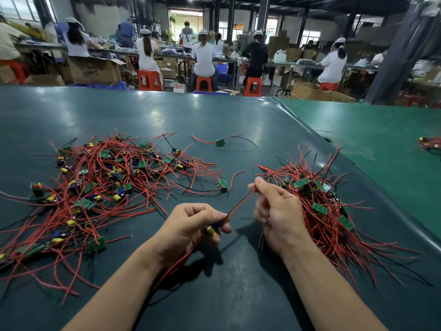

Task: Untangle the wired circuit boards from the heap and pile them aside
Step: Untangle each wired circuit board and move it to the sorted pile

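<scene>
Both bare forearms reached forward, hands close together. Left hand (193, 225) was curled, knuckles up, fingertips pinching. Right hand (276, 211) sat slightly higher, thumb and forefinger pinched together, other fingers loosely curled, wrist bent inward.

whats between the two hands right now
In the head view, a taut red wire runs from the board piece in the left hand up to the right hand fingertips; beneath it, bare dark mat.

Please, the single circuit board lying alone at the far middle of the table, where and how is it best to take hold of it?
Probably best to pinch the lone board itself by its edges, coming from above. It lies flat, apart from the heap, and its red and black wires trail loosely to both sides, so lifting by the stiff green part should keep them from swinging or snagging.
</scene>
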A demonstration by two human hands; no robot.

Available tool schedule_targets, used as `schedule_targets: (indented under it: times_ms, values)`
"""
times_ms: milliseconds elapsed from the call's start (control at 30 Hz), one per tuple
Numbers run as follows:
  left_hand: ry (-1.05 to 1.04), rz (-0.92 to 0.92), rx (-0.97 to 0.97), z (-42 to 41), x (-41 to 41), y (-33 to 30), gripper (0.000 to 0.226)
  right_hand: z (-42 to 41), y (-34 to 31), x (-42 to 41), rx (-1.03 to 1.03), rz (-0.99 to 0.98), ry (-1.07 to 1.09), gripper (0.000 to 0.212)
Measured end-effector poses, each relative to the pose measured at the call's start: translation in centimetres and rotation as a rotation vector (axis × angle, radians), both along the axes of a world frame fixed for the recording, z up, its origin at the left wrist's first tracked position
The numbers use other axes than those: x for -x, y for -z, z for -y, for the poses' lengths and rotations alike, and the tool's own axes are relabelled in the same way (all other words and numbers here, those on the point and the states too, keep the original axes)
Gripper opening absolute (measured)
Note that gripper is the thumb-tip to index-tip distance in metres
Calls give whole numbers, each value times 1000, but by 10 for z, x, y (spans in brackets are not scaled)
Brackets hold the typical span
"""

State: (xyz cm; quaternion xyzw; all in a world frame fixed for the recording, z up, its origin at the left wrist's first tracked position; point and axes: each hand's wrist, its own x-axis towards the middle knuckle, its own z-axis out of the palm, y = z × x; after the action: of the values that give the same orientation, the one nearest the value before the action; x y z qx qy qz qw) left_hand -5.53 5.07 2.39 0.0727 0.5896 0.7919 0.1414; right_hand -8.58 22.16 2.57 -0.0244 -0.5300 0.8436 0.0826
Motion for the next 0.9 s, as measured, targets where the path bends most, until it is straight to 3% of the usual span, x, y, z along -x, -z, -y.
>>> schedule_targets:
  times_ms: [233, 400, 500, 600, 767, 900]
  values:
    - [83, -46, 11, 0, -4, 1, 9, -1, -4, -1, 290, 199, -184, 44]
    - [66, -31, -15, 3, 0, 4, 20, -5, -8, 0, 318, 170, -123, 26]
    - [79, -32, -14, 2, 1, 4, 8, -8, -9, 0, 424, 222, -155, 38]
    - [62, -29, -18, 2, 1, 4, 15, -6, -7, -2, 417, 262, -204, 48]
    - [-36, -6, -84, 3, 3, 6, 16, -14, -8, 0, 423, 198, -184, 18]
    - [-43, -12, -74, 4, 2, 8, 16, -17, -9, -2, 356, 172, -179, 18]
